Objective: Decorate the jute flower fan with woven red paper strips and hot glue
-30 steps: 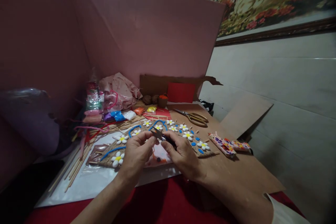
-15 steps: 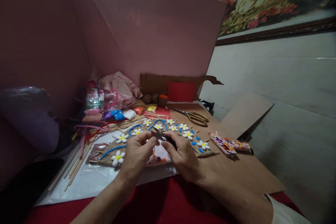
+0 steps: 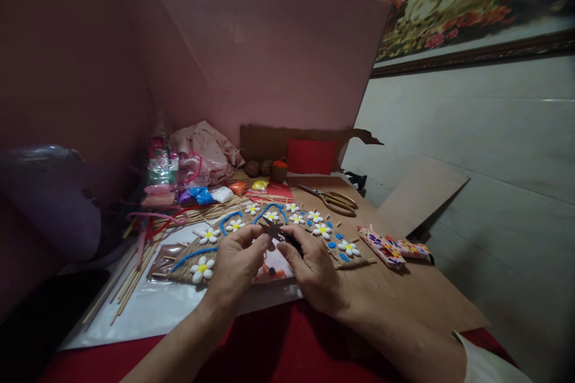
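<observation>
My left hand (image 3: 233,266) and my right hand (image 3: 313,271) meet over a woven brown mat (image 3: 265,239) decorated with white flowers and blue strips. My right hand is closed on small black snips (image 3: 278,232), blades pointing left. The fingertips of my left hand pinch something tiny right at the blades; I cannot make out what it is. Under both hands lies a clear plastic sheet (image 3: 179,305) with orange bits on it.
Gold scissors (image 3: 330,199) lie on the brown cardboard (image 3: 404,287) behind. Two dotted colourful pieces (image 3: 390,249) lie to the right. Bamboo sticks (image 3: 135,278), coloured clay packets (image 3: 204,196) and a pink bag (image 3: 202,152) crowd the left. A pink board stands behind.
Both hands stay almost in place; the snips' blades have shifted slightly at the left fingertips.
</observation>
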A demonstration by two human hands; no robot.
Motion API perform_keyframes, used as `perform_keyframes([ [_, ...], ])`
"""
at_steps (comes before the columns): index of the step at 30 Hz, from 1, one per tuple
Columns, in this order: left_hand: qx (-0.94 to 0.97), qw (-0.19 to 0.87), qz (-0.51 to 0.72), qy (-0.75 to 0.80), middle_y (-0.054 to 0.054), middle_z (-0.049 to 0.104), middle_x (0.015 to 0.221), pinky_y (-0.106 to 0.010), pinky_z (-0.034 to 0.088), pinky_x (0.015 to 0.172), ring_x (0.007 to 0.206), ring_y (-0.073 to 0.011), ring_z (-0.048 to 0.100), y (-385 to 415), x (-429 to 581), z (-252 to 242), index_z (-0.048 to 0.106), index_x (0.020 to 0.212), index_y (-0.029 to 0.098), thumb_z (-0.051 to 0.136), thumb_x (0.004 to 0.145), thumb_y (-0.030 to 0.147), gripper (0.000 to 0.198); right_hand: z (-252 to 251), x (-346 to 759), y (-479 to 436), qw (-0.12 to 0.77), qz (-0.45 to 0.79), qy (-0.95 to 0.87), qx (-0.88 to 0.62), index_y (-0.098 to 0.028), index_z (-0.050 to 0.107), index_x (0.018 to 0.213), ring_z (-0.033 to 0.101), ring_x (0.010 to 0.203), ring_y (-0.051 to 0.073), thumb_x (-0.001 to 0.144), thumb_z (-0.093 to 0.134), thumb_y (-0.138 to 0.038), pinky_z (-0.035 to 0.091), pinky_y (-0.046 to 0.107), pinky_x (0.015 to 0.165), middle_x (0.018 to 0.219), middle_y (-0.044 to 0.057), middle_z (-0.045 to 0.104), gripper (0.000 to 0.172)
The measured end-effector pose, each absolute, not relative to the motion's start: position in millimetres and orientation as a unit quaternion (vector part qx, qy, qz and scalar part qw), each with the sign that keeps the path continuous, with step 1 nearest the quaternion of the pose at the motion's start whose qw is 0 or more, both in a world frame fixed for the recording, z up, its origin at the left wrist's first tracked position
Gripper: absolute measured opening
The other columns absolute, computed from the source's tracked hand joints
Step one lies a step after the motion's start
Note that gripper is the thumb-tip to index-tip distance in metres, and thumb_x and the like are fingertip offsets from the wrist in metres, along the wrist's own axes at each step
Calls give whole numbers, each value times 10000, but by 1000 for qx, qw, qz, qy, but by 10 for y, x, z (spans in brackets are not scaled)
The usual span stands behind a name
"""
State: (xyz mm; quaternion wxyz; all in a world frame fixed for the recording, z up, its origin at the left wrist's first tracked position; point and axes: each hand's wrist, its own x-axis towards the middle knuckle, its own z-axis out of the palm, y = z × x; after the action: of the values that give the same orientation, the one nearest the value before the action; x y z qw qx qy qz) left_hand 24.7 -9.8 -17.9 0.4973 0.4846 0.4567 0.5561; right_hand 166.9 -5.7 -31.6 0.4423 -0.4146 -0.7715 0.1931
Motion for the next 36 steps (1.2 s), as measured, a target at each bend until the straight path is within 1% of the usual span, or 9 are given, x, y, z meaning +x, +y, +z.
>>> perform_keyframes([
  [8,469,515,555,455,94,311,368,-150,167,329,334,-29,232,-133,261,-148,587,567,151,671,654,322,210,-339,1660,-58,453,214,-755,-422,-190,580,977,568,735,166,899,466,-287,383,259,668,808,21,633,169],
  [12,448,557,543,440,105,300,344,-148,138,323,321,-24,193,-129,270,-156,583,598,150,685,673,380,263,-367,1650,-6,486,284,-720,-406,-182,590,897,530,687,140,906,449,-306,379,244,633,767,7,604,188],
  [15,439,582,536,426,104,305,332,-150,131,323,308,-20,185,-108,261,-171,572,600,150,685,684,401,288,-395,1656,69,525,332,-670,-407,-180,571,910,499,660,127,906,446,-346,376,232,588,764,0,575,208],
  [17,429,594,535,421,105,301,328,-152,130,322,303,-18,178,-96,254,-176,565,601,152,685,690,399,289,-412,1668,112,540,340,-651,-410,-178,561,932,505,692,130,903,452,-358,384,233,602,796,6,579,212],
  [19,418,603,534,420,109,293,326,-153,132,321,301,-17,168,-90,249,-177,557,602,154,681,696,389,282,-420,1682,126,543,335,-655,-405,-177,560,945,518,736,138,905,450,-361,397,239,637,830,15,588,218],
  [23,410,604,531,431,111,291,313,-153,129,314,290,-18,168,-90,246,-170,540,598,160,682,688,380,276,-398,1694,61,517,307,-699,-387,-178,560,983,533,731,145,909,443,-362,407,251,657,823,16,595,231],
  [27,421,575,538,450,113,299,333,-142,122,314,294,-15,184,-101,249,-142,530,605,160,669,685,377,270,-364,1689,-15,482,253,-747,-380,-187,571,1005,563,769,162,907,445,-326,410,268,698,851,27,622,212],
  [32,463,527,549,454,95,379,427,-127,181,332,337,-12,270,-113,258,-122,545,620,145,653,681,347,237,-363,1690,-28,455,198,-770,-402,-181,582,1015,573,778,187,890,462,-303,422,293,718,856,51,633,212],
  [36,493,500,546,457,99,361,425,-127,167,334,350,-16,256,-111,263,-144,573,654,146,625,702,342,209,-357,1697,-31,456,184,-773,-402,-181,581,1024,584,802,195,879,478,-289,428,296,726,880,56,641,208],
])
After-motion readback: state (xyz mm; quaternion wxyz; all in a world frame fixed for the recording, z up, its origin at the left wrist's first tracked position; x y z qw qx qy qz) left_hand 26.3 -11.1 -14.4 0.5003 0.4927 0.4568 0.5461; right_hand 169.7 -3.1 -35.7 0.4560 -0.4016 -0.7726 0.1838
